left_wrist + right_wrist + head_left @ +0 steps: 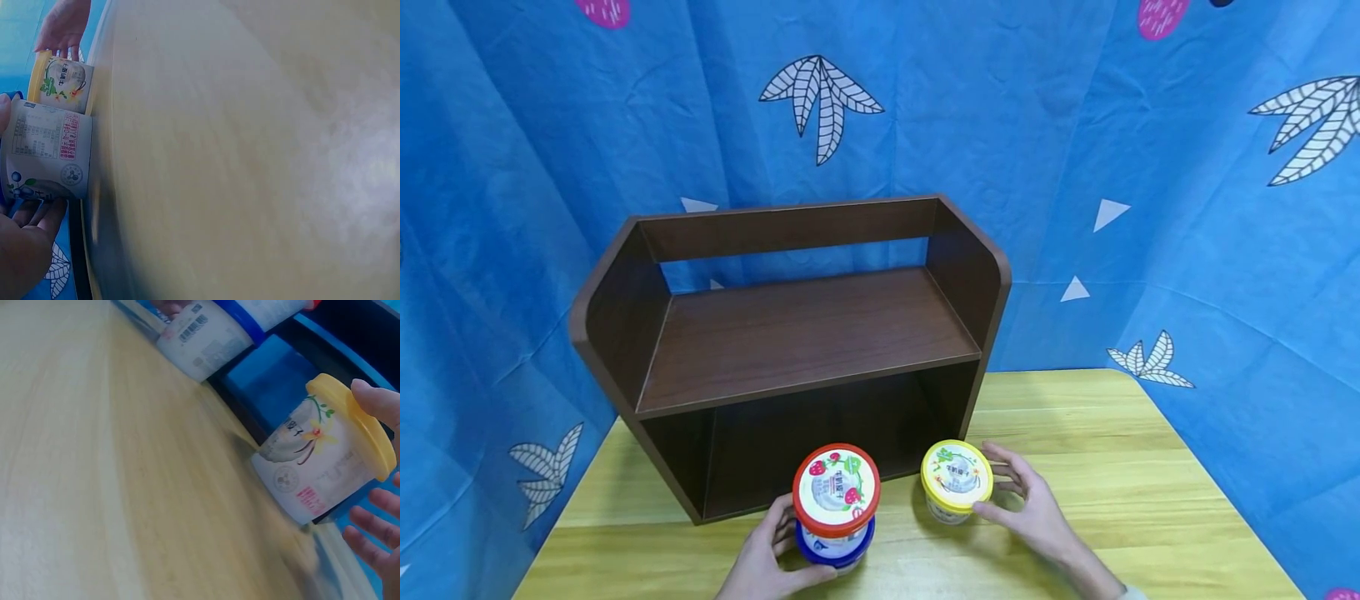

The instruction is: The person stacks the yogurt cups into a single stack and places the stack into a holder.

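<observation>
Two paper tubs stand stacked in front of the shelf: a tub with a red lid (837, 490) sits on a tub with a dark blue lid (47, 147). My left hand (766, 557) holds the blue-lidded tub at its side, thumb in front and fingers round the left. To the right is a tub with a yellow lid (319, 453), printed with a flower. My right hand (1030, 508) is beside it, thumb at the lid's edge. In the right wrist view its other fingers (375, 534) spread loosely, apart from the tub's wall.
A dark brown two-level shelf (812, 333) stands behind the tubs, its lower compartment facing them. The light wooden table (1075, 450) extends to the right. A blue patterned curtain (1037, 150) hangs behind and on both sides.
</observation>
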A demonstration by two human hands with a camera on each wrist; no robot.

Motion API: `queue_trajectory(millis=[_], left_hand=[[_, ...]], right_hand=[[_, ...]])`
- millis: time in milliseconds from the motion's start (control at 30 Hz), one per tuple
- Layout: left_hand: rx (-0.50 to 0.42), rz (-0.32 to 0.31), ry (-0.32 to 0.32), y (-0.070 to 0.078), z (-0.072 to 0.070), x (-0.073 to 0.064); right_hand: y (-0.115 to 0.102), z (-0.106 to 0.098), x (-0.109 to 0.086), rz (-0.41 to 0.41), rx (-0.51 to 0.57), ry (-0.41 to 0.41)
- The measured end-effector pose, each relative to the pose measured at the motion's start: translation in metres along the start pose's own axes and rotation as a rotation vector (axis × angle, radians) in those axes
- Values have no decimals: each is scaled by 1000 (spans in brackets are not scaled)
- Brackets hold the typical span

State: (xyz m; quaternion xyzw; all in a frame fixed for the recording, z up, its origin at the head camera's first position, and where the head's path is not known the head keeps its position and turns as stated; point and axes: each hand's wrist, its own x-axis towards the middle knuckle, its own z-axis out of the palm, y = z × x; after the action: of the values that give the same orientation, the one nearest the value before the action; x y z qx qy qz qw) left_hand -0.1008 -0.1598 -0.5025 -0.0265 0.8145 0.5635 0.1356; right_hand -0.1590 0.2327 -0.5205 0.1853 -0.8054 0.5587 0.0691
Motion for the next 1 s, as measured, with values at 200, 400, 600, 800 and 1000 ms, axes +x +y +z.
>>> queue_trajectory(millis=[200, 400, 600, 800, 1000], left_hand=[[-8, 19, -5, -1, 0, -1], [-3, 13, -7, 1, 0, -1], [-8, 11, -7, 1, 0, -2], [3, -5, -9, 0, -1, -1], [7, -5, -4, 0, -1, -1]], right_hand=[[3, 5, -2, 30, -23, -15], [4, 7, -3, 46, -26, -22], [4, 9, -1, 53, -8, -26], [5, 10, -1, 55, -1, -28], [4, 12, 0, 48, -14, -23]])
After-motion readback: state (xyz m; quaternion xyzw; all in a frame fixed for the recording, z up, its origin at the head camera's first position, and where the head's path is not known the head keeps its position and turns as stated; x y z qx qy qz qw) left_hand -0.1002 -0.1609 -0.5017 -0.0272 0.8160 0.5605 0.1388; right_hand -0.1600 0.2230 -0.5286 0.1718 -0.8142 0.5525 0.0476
